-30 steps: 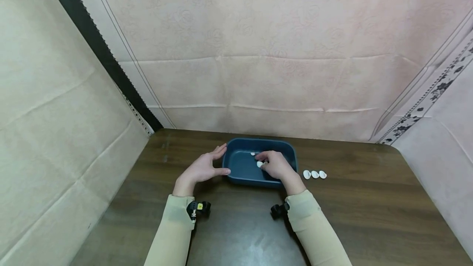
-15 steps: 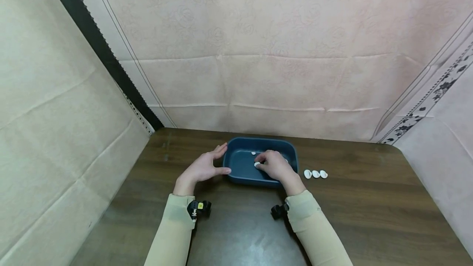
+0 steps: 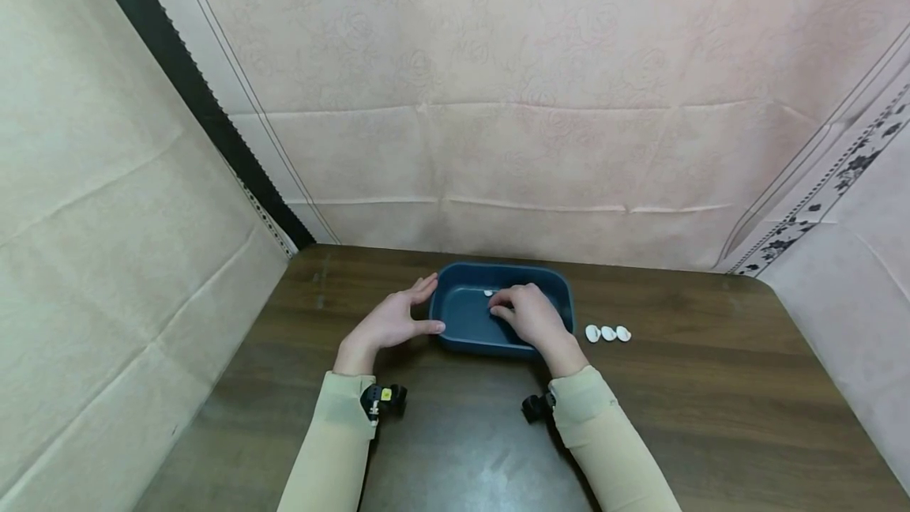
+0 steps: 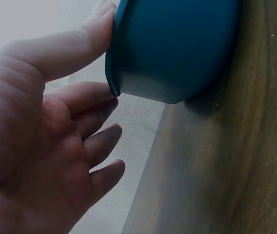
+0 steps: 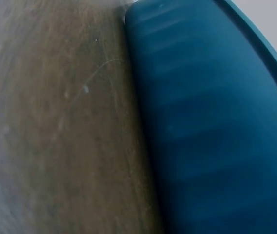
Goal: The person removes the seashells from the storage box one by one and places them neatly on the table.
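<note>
The tray [image 3: 462, 324] is coloured blue, the 3 pieces [image 3: 608, 333] at its 3 o'clock white, the table [image 3: 711, 385] grained brown.

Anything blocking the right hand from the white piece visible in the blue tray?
Nothing visible. In the head view the right hand already reaches inside the blue tray, right beside the white piece. What lies under the hand is hidden, and the right wrist view doesn't show the piece.

a brown wood-grained table [image 3: 455, 449] bears a blue tray [image 3: 462, 321] beside three white pieces [image 3: 608, 333].
</note>
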{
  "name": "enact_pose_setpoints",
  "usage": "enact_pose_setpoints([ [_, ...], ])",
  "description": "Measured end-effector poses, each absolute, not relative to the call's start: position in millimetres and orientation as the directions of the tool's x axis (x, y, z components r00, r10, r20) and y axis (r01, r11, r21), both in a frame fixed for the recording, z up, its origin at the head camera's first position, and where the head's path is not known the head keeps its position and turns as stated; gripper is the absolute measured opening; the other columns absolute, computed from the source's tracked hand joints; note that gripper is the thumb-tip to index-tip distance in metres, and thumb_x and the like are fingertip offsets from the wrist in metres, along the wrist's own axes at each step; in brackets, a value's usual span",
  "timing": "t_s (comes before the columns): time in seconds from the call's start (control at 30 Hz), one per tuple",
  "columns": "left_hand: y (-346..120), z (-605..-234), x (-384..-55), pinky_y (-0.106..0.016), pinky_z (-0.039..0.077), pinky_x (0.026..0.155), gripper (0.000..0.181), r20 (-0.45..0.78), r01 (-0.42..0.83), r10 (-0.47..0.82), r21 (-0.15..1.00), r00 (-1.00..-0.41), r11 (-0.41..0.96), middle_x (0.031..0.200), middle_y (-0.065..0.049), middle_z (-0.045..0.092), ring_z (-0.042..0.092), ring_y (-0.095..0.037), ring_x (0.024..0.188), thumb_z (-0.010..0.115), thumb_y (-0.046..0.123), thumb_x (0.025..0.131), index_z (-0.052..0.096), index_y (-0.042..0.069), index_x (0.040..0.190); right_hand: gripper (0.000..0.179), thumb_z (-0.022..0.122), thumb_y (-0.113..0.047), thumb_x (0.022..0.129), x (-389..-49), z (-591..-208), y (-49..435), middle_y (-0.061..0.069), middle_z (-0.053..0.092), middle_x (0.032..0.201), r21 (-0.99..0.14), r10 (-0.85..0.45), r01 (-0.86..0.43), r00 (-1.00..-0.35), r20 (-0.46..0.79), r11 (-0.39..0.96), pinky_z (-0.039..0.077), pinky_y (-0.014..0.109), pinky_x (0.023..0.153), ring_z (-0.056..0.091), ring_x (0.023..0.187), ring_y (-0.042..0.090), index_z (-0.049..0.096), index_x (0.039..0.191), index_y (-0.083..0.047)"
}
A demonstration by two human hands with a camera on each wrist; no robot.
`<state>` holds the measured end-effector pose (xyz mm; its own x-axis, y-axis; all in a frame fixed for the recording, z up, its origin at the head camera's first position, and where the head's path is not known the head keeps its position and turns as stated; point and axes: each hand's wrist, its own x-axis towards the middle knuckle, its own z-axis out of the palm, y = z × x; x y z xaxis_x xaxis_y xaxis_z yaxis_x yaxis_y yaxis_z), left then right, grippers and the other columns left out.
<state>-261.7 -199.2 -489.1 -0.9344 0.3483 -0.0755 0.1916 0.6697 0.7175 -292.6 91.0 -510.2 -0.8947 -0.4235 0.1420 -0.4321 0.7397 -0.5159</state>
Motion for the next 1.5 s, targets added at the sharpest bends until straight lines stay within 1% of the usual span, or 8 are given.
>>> enact_pose_setpoints([
  [0.13,-199.0,-488.6,-262.0,-0.062,0.025,0.126,0.088,-0.069,0.200,0.353,0.716,-0.933,0.669,0.176,0.002,0.024,0.019,-0.027,0.163,0.082,0.035,0.097,0.034,0.018,0.169,0.013,0.075,-0.021,0.103,-292.7,-510.1,91.2,0.000,0.079,0.112,-0.494,-0.425,-0.440,-0.893,0.151,0.750,0.057,0.045,0.100,0.070,0.104,0.021,0.085,0.111,-0.018],
  [0.3,-199.0,-487.6,-262.9,-0.061,0.025,0.126,0.088,-0.062,0.208,0.359,0.717,-0.931,0.665,0.176,0.002,0.025,0.019,-0.026,0.163,0.082,0.035,0.097,0.035,0.015,0.168,0.013,0.074,-0.022,0.104,-292.5,-510.8,91.1,0.000,0.079,0.110,-0.475,-0.414,-0.442,-0.894,0.170,0.760,0.057,0.045,0.099,0.070,0.101,0.020,0.085,0.109,-0.018],
  [0.63,-198.1,-485.1,-264.5,-0.061,0.025,0.126,0.088,-0.062,0.209,0.360,0.720,-0.931,0.662,0.176,0.001,0.025,0.018,-0.026,0.163,0.083,0.033,0.096,0.036,0.012,0.168,0.014,0.074,-0.022,0.104,-290.9,-506.9,89.7,0.000,0.079,0.101,-0.476,-0.382,-0.416,-0.908,0.172,0.774,0.061,0.041,0.088,0.069,0.088,0.016,0.084,0.108,-0.014],
  [0.8,-198.2,-485.5,-263.6,-0.061,0.024,0.126,0.088,-0.059,0.211,0.361,0.719,-0.931,0.662,0.176,0.001,0.024,0.018,-0.027,0.163,0.083,0.033,0.097,0.035,0.013,0.168,0.015,0.076,-0.026,0.103,-290.4,-505.8,91.5,-0.002,0.078,0.099,-0.492,-0.402,-0.413,-0.906,0.133,0.766,0.060,0.040,0.086,0.068,0.084,0.014,0.084,0.109,-0.015],
  [1.0,-198.4,-487.3,-260.4,-0.061,0.025,0.126,0.088,-0.068,0.200,0.349,0.711,-0.935,0.675,0.176,0.002,0.024,0.019,-0.026,0.163,0.082,0.034,0.097,0.035,0.017,0.169,0.020,0.080,-0.033,0.098,-288.6,-506.4,94.1,-0.005,0.075,0.098,-0.481,-0.436,-0.405,-0.898,0.051,0.778,0.059,0.040,0.084,0.065,0.086,0.014,0.083,0.113,-0.019],
  [1.17,-197.7,-488.0,-259.9,-0.062,0.025,0.126,0.087,-0.071,0.195,0.344,0.709,-0.936,0.677,0.176,0.002,0.024,0.018,-0.026,0.163,0.082,0.034,0.097,0.035,0.018,0.169,0.021,0.085,-0.025,0.094,-287.6,-506.1,93.7,-0.003,0.076,0.099,-0.484,-0.463,-0.416,-0.886,0.027,0.770,0.059,0.042,0.087,0.066,0.089,0.015,0.083,0.114,-0.019],
  [1.3,-198.0,-489.0,-261.4,-0.061,0.025,0.126,0.087,-0.070,0.195,0.344,0.709,-0.936,0.677,0.176,0.002,0.024,0.018,-0.026,0.163,0.082,0.034,0.097,0.035,0.017,0.169,0.020,0.084,-0.018,0.095,-286.6,-504.9,93.5,-0.003,0.076,0.097,-0.498,-0.467,-0.415,-0.884,0.023,0.761,0.059,0.041,0.087,0.067,0.087,0.014,0.083,0.114,-0.018],
  [1.5,-199.2,-489.3,-262.0,-0.061,0.024,0.126,0.088,-0.069,0.201,0.351,0.711,-0.934,0.674,0.176,0.002,0.024,0.018,-0.026,0.163,0.082,0.034,0.097,0.035,0.017,0.169,0.020,0.084,-0.017,0.095,-287.3,-505.9,93.0,-0.004,0.077,0.096,-0.505,-0.470,-0.415,-0.882,0.021,0.756,0.060,0.040,0.087,0.068,0.087,0.012,0.083,0.115,-0.018],
])
